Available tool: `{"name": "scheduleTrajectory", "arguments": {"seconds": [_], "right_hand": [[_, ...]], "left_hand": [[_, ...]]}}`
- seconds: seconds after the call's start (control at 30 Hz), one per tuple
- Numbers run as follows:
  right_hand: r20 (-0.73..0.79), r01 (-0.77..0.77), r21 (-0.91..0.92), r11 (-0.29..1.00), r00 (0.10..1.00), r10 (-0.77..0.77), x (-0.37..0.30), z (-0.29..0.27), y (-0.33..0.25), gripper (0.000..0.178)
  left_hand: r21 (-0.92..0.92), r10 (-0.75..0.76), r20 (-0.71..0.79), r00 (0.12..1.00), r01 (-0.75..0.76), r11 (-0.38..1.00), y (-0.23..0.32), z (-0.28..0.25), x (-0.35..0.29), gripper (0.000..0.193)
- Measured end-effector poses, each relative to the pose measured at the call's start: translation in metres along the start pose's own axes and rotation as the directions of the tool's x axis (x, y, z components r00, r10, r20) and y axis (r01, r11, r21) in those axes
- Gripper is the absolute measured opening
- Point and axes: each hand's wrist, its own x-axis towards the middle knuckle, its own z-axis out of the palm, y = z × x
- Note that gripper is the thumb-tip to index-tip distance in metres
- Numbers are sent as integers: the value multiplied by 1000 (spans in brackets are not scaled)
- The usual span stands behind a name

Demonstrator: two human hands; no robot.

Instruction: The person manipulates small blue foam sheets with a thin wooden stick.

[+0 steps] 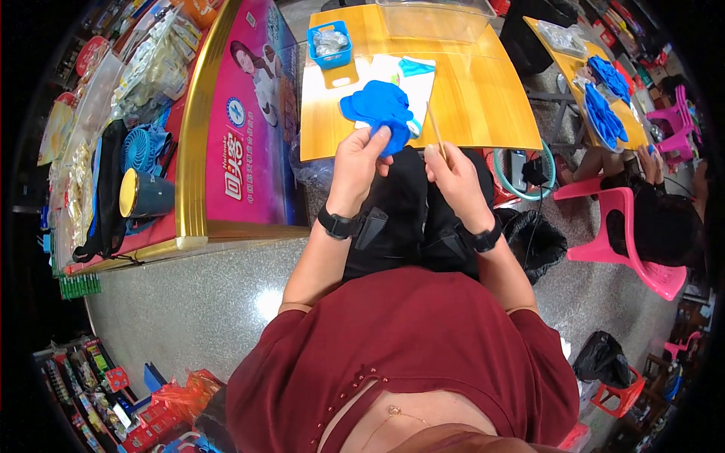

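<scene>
Two bare hands are showing in the head view, at one wooden table (483, 98). The left hand (365, 157) is pinching one blue fabric piece (377, 100) between thumb and fingers; the right hand (455, 174) is pinching one thin stick (435, 123). Reaching forward from the left hand, the fabric is lying left of the right hand, apart from it, and partly hiding one white sheet (384, 69). One blue basket (343, 59) is standing farther back.

Left of the grip, a pink counter (273, 162) bears a fan (139, 149) and cup (153, 195); right of the grip stands a pink chair (633, 248).
</scene>
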Motion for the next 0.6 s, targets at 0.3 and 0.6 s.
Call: {"name": "scheduleTrajectory", "arguments": {"seconds": [0.3,0.6], "right_hand": [[136,52,-111,992,990,-37,-18,-4,-2,23],[146,64,-135,989,988,-44,-11,2,4,20]], "left_hand": [[-103,-17,23,1000,20,995,0,-11,2,26],[113,-34,93,995,23,993,1,4,-12,24]]}}
